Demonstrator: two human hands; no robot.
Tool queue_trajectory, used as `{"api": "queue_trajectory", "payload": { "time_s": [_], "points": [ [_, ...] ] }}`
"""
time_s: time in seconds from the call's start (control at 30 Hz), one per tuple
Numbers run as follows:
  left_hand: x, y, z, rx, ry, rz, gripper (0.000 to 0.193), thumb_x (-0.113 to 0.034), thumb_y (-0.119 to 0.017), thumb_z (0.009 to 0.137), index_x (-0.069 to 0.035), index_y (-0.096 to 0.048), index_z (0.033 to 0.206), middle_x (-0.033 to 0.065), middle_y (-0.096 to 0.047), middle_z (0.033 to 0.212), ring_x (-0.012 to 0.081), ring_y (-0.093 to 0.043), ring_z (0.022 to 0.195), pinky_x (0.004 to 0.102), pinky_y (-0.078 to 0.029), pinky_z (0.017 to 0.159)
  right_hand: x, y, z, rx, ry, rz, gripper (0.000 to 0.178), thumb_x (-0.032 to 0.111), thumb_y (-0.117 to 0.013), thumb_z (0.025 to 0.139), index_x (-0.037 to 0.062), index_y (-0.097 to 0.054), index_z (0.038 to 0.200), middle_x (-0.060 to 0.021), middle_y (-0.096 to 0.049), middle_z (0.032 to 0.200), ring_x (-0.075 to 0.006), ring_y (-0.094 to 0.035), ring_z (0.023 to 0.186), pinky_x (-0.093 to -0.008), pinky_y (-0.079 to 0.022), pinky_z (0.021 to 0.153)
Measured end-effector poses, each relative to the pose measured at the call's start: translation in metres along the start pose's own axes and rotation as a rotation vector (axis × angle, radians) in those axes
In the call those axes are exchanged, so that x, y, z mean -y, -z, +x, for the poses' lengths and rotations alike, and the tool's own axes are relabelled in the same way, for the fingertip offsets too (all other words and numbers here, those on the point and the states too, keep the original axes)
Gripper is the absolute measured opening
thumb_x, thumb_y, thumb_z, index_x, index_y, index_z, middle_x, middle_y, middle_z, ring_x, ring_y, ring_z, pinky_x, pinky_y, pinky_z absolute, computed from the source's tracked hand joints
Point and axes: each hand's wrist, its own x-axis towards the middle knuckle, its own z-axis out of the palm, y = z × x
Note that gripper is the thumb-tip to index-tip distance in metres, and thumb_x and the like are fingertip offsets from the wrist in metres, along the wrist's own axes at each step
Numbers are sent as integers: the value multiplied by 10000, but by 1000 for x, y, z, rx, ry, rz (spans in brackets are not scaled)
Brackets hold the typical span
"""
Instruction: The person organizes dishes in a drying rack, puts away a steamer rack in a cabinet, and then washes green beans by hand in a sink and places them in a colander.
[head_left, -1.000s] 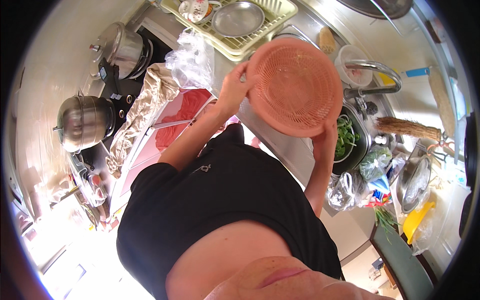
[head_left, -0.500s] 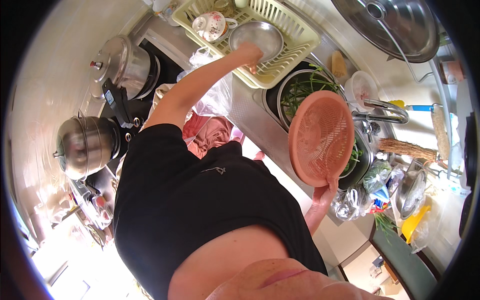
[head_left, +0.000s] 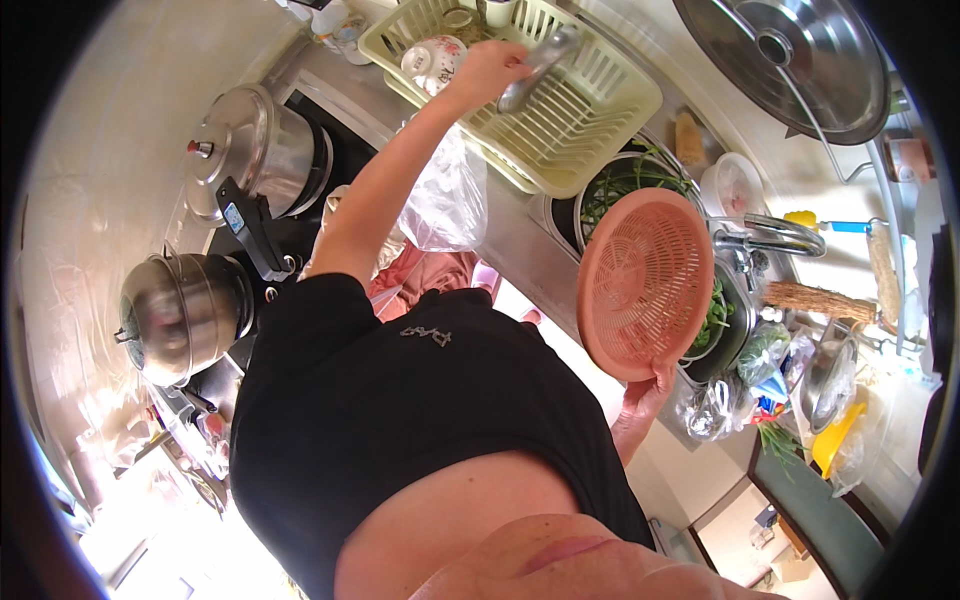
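My left hand (head_left: 490, 72) is closed on the rim of a shallow round metal dish (head_left: 542, 66), which stands tilted nearly edge-on over a pale yellow-green dish rack (head_left: 610, 100). Beside that hand, a white cup with a red flower pattern (head_left: 430, 62) lies in the rack. On the right, an orange plastic colander (head_left: 640, 285) is in my right hand (head_left: 650, 390), gripped at its lower rim and tilted up over the sink. Its holes show, and nothing is visible inside. Leafy greens (head_left: 716, 318) in the sink are partly hidden behind it.
A curved metal faucet (head_left: 775, 235) juts over the sink, with a white bowl (head_left: 732, 183) nearby. Several plastic-bagged items (head_left: 765, 350) crowd the right counter. A pressure cooker (head_left: 250, 150) and a metal pot (head_left: 180, 320) stand on the left. A clear plastic bag (head_left: 447, 200) hangs below the rack.
My left hand has lifted the metal dish and turned it from lying face-up to nearly on edge. My right hand keeps the colander almost in place.
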Motion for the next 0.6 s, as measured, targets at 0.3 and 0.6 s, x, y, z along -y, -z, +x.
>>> {"api": "queue_trajectory", "payload": {
  "time_s": [0.3, 0.6],
  "points": [
    [47, 76, -57, -664, 419, -1273, 147, 3, -504, 857, 85, -536, 975, 161, -604, 931, 263, -620, 847, 399, -535, 779, 6, -20, 3, 23, -19, 8, 622, 97, -649, 707, -5, -404, 1270, -115, -493, 1211, -242, -496, 1109, -395, -409, 951],
    [98, 64, -25, -824, 521, -1543, 207, 47, -432, 884, 108, -447, 1081, 232, -522, 1078, 379, -548, 1004, 528, -477, 911, -2, -22, 12, 61, 14, 1, 636, 90, -640, 718, -4, -384, 1294, -115, -479, 1239, -248, -498, 1117, -404, -412, 954]
  ]
}}
